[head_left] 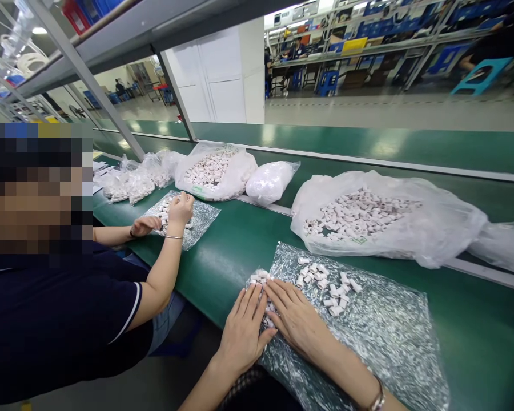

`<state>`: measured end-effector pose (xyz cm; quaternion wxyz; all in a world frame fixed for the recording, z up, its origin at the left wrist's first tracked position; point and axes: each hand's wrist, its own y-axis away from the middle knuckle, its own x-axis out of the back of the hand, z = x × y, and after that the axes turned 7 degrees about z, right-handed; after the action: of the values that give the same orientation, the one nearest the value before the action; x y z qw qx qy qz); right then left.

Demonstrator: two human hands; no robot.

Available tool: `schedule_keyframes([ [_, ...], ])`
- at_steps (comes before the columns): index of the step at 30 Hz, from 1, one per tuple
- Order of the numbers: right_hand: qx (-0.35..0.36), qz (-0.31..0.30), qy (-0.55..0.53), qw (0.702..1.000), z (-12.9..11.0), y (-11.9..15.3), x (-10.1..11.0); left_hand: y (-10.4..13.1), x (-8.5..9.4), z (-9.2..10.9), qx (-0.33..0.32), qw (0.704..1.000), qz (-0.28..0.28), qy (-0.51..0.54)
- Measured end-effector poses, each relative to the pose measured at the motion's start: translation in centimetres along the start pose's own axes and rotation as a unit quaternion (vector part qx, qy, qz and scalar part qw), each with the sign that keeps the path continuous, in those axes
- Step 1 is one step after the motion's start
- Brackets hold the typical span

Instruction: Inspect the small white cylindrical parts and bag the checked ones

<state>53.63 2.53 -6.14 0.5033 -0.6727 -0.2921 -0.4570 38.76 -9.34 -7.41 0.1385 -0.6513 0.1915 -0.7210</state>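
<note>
Both hands rest over a small clear bag of short white tubular parts (pixel 261 275) near the front edge of the green bench. My left hand (pixel 243 328) lies flat on its left part, fingers stretched out. My right hand (pixel 297 314) presses beside it with fingers extended, its fingertips near the left ones. Most of that bag is hidden beneath them. To the right, a crinkled clear plastic sheet or bag (pixel 389 325) lies flat, with loose white tubular parts (pixel 312 274) in two loose clusters on it.
A large translucent bag (pixel 445 222) of white parts sits behind; another open bag (pixel 251 165) and a white bundle (pixel 272 181) stand further left. A co-worker (pixel 60 319) sits at left, hands over similar parts on a plastic sheet (pixel 205 220). A metal shelf frame (pixel 175 97) crosses above.
</note>
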Motion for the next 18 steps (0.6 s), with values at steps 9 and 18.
schedule_keyframes([
  [9, -0.004, -0.013, 0.001, 1.0, 0.1, 0.6, -0.7, -0.3, 0.7, -0.5, 0.013, 0.999, -0.029, 0.028],
  [18, -0.008, -0.005, -0.005, 1.0, 0.1, 0.7, -1.0, -1.2, 0.9, -1.2, 0.029, 0.999, -0.012, 0.032],
])
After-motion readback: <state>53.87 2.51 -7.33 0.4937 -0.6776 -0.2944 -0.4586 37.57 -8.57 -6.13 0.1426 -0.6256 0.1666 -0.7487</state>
